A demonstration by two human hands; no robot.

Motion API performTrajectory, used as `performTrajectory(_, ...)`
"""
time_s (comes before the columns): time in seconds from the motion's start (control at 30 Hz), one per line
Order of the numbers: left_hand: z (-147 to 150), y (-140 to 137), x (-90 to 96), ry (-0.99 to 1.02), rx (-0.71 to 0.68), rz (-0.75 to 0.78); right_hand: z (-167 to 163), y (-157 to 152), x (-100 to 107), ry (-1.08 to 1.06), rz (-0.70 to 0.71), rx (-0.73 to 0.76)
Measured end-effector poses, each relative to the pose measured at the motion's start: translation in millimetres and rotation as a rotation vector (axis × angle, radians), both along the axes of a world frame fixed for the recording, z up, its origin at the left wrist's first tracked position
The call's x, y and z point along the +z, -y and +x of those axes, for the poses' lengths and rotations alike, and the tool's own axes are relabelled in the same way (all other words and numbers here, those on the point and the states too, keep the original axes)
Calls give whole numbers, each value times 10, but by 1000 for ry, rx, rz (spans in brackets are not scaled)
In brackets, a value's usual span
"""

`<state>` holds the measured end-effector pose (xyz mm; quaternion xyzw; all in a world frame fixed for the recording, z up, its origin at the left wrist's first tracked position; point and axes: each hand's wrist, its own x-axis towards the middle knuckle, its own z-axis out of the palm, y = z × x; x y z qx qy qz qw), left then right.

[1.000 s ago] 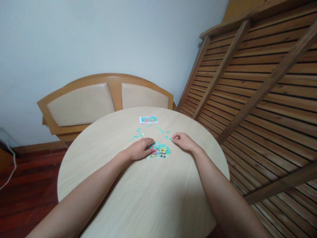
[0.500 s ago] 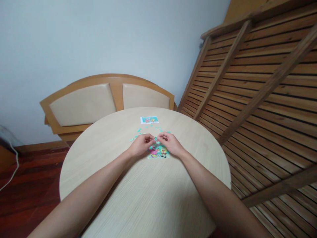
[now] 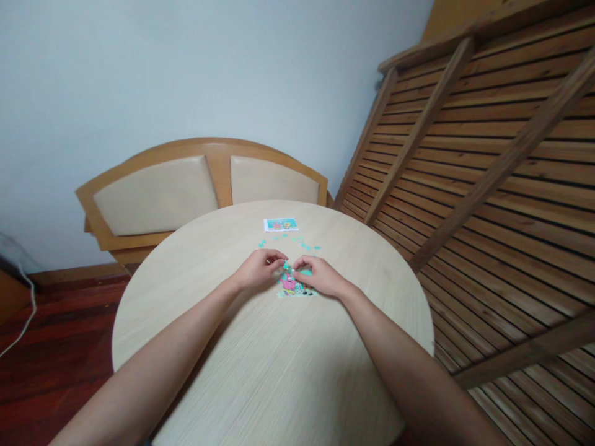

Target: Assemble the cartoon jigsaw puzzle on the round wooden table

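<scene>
A partly joined jigsaw puzzle [image 3: 289,285] with pink and yellow cartoon figures on teal lies on the round table [image 3: 260,359]. My left hand [image 3: 260,269] is at its upper left, thumb and index finger closed on a small teal jigsaw piece [image 3: 286,265]. From the right, my right hand [image 3: 321,276] reaches over the puzzle, covering part of it. Its thumb and index finger are curled close together near the same piece; whatever lies between them is too small to make out.
Several loose teal pieces [image 3: 307,247] lie in an arc beyond my hands. Farther back is a picture card [image 3: 281,225] with a similar scene. A padded headboard [image 3: 158,195] stands behind the table, and a slatted wooden frame [image 3: 488,167] leans at the right.
My hands have moved slightly apart. The left has shifted a little left, while the right has come lower over the puzzle and now covers the yellow figure.
</scene>
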<state>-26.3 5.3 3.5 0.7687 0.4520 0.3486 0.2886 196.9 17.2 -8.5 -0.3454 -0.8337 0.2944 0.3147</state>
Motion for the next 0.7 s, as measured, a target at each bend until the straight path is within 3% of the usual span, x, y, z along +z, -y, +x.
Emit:
performTrajectory(0.17, -68, 30, 30, -116, -48, -30, 50, 9, -16, 145, 128, 92)
performTrajectory(0.33, -139, 39, 46, -199, -122, -38, 67, 8, -39, 286, 129, 101)
performTrajectory(0.7, -238, 48, 20, -210, -240, -121, 69, -10, -45, 344, 128, 85)
